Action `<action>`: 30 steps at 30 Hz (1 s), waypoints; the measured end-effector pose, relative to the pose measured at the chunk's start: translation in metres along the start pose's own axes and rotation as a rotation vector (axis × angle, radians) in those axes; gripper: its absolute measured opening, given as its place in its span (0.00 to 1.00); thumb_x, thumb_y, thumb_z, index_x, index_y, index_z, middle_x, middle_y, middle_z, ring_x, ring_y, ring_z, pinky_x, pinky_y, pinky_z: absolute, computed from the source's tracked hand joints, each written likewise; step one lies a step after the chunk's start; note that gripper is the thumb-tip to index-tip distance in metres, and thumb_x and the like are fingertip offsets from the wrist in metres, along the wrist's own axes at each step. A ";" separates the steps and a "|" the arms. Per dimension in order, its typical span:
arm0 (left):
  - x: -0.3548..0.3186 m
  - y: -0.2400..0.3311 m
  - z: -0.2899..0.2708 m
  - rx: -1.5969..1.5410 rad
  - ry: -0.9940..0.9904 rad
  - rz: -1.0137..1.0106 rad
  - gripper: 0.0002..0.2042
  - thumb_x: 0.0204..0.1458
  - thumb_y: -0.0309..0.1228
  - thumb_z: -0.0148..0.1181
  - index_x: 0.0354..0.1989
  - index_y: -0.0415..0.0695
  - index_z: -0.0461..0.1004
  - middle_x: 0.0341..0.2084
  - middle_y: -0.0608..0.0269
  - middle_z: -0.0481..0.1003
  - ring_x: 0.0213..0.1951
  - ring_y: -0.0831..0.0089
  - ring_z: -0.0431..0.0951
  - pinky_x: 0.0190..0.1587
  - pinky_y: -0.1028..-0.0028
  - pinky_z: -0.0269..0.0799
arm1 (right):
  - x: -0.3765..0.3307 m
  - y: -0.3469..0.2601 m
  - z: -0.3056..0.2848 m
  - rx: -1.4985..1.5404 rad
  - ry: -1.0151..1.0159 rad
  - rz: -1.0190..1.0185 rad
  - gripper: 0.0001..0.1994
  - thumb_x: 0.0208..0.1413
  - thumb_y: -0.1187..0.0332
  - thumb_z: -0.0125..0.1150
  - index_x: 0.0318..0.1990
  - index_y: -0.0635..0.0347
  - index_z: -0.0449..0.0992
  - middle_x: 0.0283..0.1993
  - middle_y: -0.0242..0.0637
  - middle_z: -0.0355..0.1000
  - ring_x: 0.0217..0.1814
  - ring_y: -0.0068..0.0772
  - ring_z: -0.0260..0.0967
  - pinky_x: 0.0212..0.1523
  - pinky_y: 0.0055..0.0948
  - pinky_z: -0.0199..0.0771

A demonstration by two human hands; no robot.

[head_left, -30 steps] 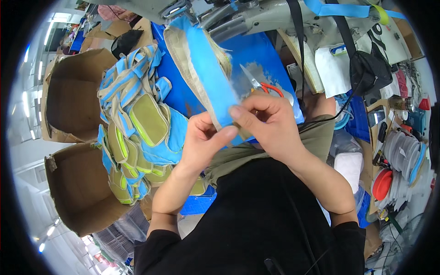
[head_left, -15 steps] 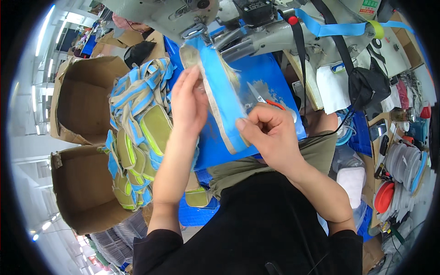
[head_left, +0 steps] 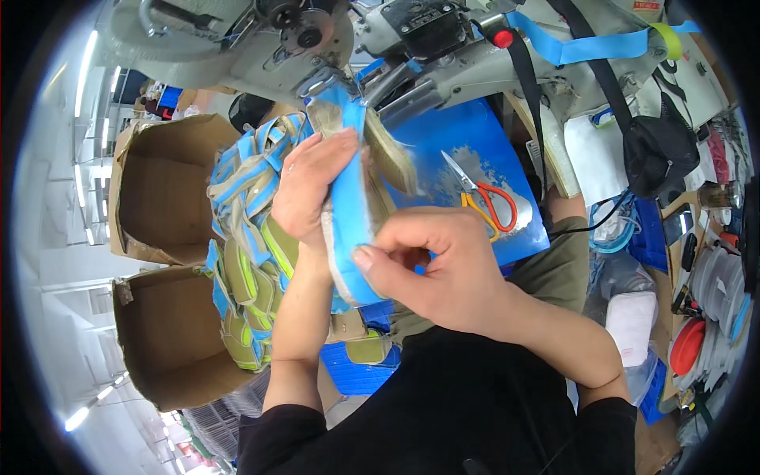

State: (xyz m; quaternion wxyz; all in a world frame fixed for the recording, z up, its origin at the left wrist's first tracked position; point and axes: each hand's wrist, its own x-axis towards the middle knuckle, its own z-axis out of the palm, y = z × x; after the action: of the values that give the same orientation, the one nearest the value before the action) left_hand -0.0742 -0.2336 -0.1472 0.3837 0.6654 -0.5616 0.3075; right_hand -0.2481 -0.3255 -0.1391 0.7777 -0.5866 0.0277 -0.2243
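Note:
A blue fabric band with beige edges (head_left: 345, 198) runs from under the sewing machine's presser foot (head_left: 321, 81) down toward my lap. My left hand (head_left: 309, 190) lies against its left side, fingers stretched out and resting flat on the band. Lower down, my right hand (head_left: 443, 265) pinches the band's right edge between thumb and curled fingers. A beige padded flap (head_left: 390, 158) hangs from the band on the right. Scissors with orange and yellow handles (head_left: 484, 198) lie on the blue work surface (head_left: 443, 127), beyond my right hand.
Left of my arm is a heap of joined blue, beige and green sewn pieces (head_left: 257, 245). Two open cardboard boxes (head_left: 170, 182) stand farther left. The sewing machine (head_left: 237, 47) spans the top. A black pouch (head_left: 661, 154) hangs at right, near stacked white reels (head_left: 716, 281).
The band's lower end has swung left and nearer to me. My right hand has moved left and down with it, uncovering the scissors; my left hand now lies flatter on the band.

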 end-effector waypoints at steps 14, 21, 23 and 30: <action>0.010 0.010 -0.015 0.077 -0.186 0.144 0.13 0.42 0.29 0.73 0.39 0.42 0.85 0.39 0.58 0.85 0.44 0.64 0.86 0.48 0.65 0.80 | 0.054 0.042 -0.032 0.030 0.157 0.138 0.09 0.56 0.74 0.71 0.44 0.66 0.84 0.32 0.31 0.80 0.33 0.15 0.74 0.33 0.22 0.73; 0.012 0.006 -0.012 0.061 -0.229 0.150 0.13 0.41 0.31 0.71 0.38 0.44 0.85 0.39 0.61 0.85 0.43 0.64 0.86 0.46 0.65 0.80 | 0.049 0.051 -0.033 -0.064 0.182 0.058 0.06 0.55 0.78 0.69 0.40 0.66 0.84 0.30 0.27 0.77 0.32 0.12 0.71 0.34 0.18 0.70; 0.014 0.007 -0.015 0.053 -0.253 0.136 0.13 0.41 0.31 0.69 0.37 0.44 0.85 0.39 0.62 0.84 0.43 0.64 0.86 0.46 0.64 0.80 | 0.047 0.051 -0.032 -0.069 0.194 0.060 0.05 0.55 0.79 0.69 0.39 0.66 0.83 0.31 0.27 0.77 0.33 0.12 0.71 0.35 0.18 0.71; 0.025 0.002 -0.021 0.129 -0.311 0.163 0.13 0.41 0.32 0.64 0.37 0.46 0.85 0.38 0.64 0.84 0.43 0.66 0.86 0.46 0.64 0.79 | 0.051 0.057 -0.029 -0.044 0.222 0.032 0.06 0.53 0.81 0.69 0.38 0.66 0.83 0.31 0.27 0.77 0.35 0.13 0.70 0.39 0.19 0.72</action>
State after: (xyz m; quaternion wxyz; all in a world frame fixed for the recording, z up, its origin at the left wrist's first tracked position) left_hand -0.0712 -0.2288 -0.1149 0.2226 0.6805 -0.6452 0.2665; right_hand -0.1930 -0.3584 -0.1899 0.7602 -0.5745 0.1282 -0.2748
